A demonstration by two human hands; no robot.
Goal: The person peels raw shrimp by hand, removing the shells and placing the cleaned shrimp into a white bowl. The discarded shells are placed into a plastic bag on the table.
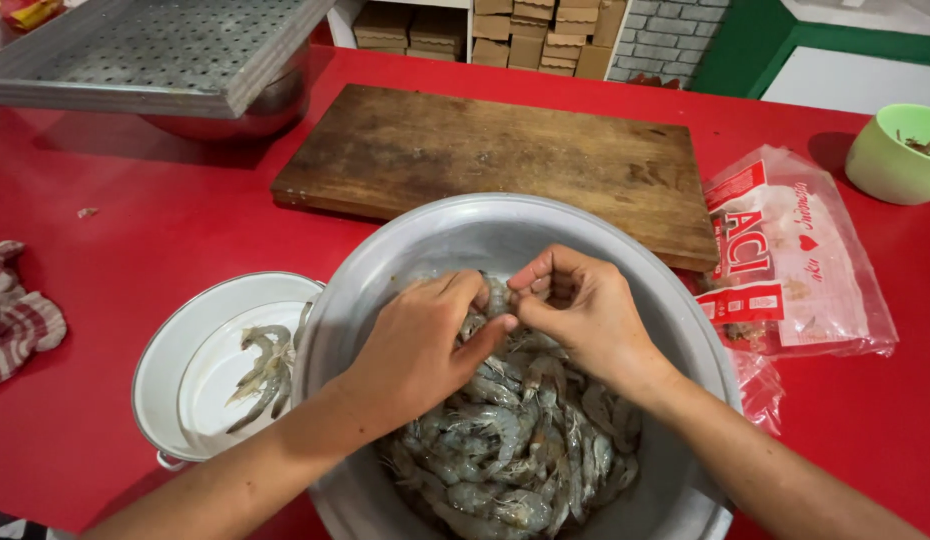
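While both hands, left hand (420,345) and right hand (580,315), pinch one raw shrimp (497,297) over the heaped metal basin (405,250), few finished shrimp (267,368) lie in the white bowl (170,340) at nine o'clock, so most remain.

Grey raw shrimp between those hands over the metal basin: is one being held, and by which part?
Yes. The left hand and right hand pinch one grey raw shrimp with their fingertips; which part of it cannot be told.

A grey raw shrimp (497,298) is pinched above the heaped shrimp pile (515,440).
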